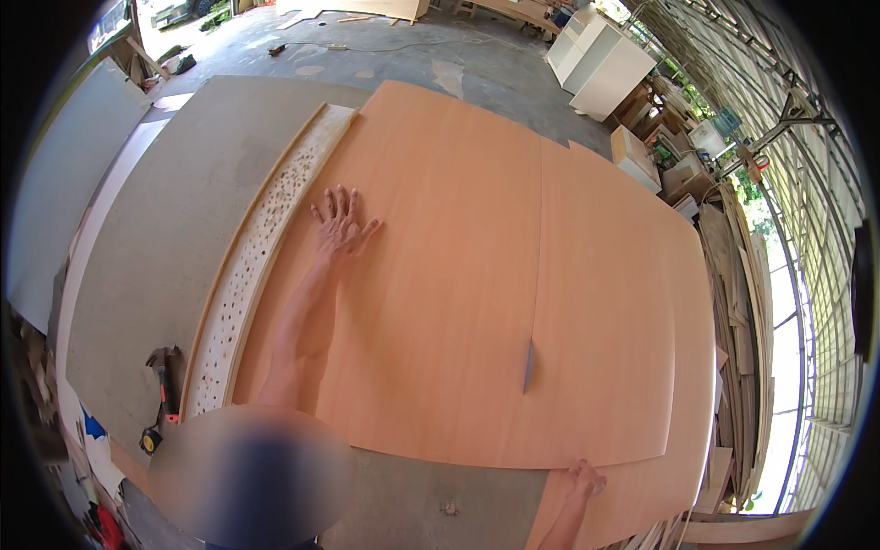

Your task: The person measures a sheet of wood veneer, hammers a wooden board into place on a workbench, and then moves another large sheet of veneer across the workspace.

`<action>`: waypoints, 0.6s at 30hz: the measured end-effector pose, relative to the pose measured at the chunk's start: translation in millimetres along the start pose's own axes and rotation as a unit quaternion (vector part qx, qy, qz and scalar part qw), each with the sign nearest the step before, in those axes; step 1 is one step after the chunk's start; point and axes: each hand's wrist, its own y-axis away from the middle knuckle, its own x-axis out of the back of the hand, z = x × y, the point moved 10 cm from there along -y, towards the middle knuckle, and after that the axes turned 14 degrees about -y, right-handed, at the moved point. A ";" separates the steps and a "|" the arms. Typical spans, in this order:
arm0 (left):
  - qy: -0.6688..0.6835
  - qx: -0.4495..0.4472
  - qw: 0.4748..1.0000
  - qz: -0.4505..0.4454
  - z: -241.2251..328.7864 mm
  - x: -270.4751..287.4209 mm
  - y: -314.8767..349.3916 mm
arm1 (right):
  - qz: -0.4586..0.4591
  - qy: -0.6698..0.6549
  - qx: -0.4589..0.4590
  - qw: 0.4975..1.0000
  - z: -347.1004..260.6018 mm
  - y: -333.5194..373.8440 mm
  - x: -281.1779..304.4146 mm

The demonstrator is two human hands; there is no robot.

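Note:
My left hand (339,225) lies flat with its fingers spread on a large orange-brown wood-veneer sheet (440,266), near its left side. Low on the right, my right hand (587,478) has curled fingers closed at the near edge of that sheet, over another sheet of the same colour (632,500). A straight seam runs lengthwise down the upper sheet, and at its near end shows a narrow grey sliver (529,367) whose kind I cannot make out. Left of my left arm is a long pale, wood-edged strip (261,247) dotted with dark spots.
The sheets rest on a grey worktop (192,174). A claw hammer (165,380) and a black-and-yellow tape measure (149,440) lie at its left. White cabinets (605,69) stand at the back right, and stacked boards (738,339) lean along the right. A blurred patch covers the lower left.

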 end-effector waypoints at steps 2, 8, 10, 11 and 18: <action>-0.004 0.008 1.000 -0.023 5.8 -5.1 -12.3 | 0.002 0.002 0.008 1.000 -2.6 -9.5 -8.1; -0.011 -0.011 0.999 -0.041 14.6 -14.2 -24.5 | 0.006 -0.030 0.005 1.000 5.3 -26.2 -16.3; -0.007 -0.038 0.999 -0.030 1.0 -16.1 -16.1 | -0.045 -0.099 0.001 0.994 6.4 -18.3 -26.3; 0.002 -0.066 0.998 -0.021 -4.7 -16.5 -8.2 | -0.050 -0.100 -0.001 0.994 5.3 -17.5 -29.7; -0.008 -0.084 0.994 -0.073 -37.4 12.9 140.6 | -0.151 -0.155 0.009 0.976 -9.6 2.8 -55.4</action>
